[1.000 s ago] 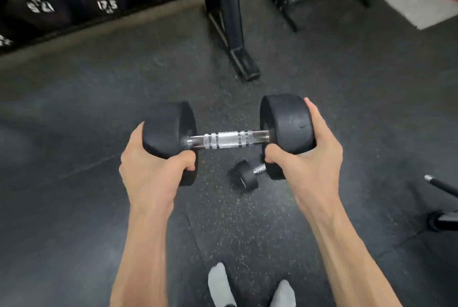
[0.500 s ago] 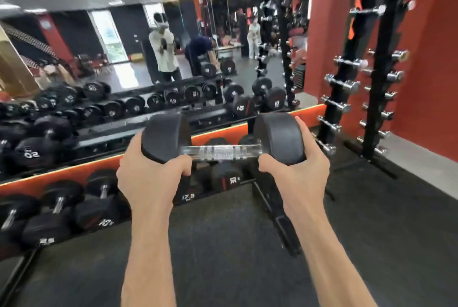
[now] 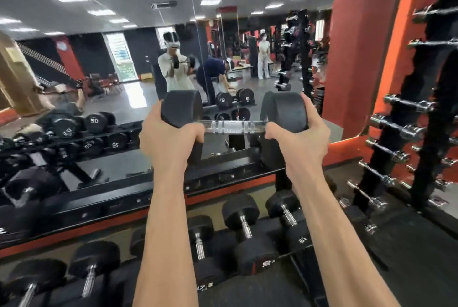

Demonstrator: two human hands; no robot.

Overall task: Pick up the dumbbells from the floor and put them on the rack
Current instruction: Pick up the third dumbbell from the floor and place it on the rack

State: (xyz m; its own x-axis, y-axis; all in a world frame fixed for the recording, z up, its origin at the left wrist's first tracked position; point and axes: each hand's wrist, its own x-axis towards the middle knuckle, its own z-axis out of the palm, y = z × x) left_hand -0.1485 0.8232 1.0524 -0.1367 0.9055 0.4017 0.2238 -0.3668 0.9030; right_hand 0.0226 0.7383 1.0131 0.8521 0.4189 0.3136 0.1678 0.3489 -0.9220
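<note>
I hold a black dumbbell (image 3: 233,127) with a chrome knurled handle level in front of me, above the upper shelf of the black dumbbell rack (image 3: 119,192). My left hand (image 3: 168,138) grips its left head from below and my right hand (image 3: 300,138) grips its right head. The rack's upper shelf shows a bare stretch right under the dumbbell. On the lower shelf, several black dumbbells (image 3: 244,227) lie side by side with handles pointing toward me.
A wall mirror (image 3: 124,71) behind the rack reflects me and other people. More dumbbells (image 3: 94,122) fill the rack's left part. A tall black stand with chrome dumbbells (image 3: 401,131) rises at the right by a red pillar (image 3: 357,46). Dark rubber floor lies at lower right.
The view swung up from the floor to the rack. Both hands carried the dumbbell up and forward, closer over the upper shelf. The small dumbbell on the floor has dropped out of view.
</note>
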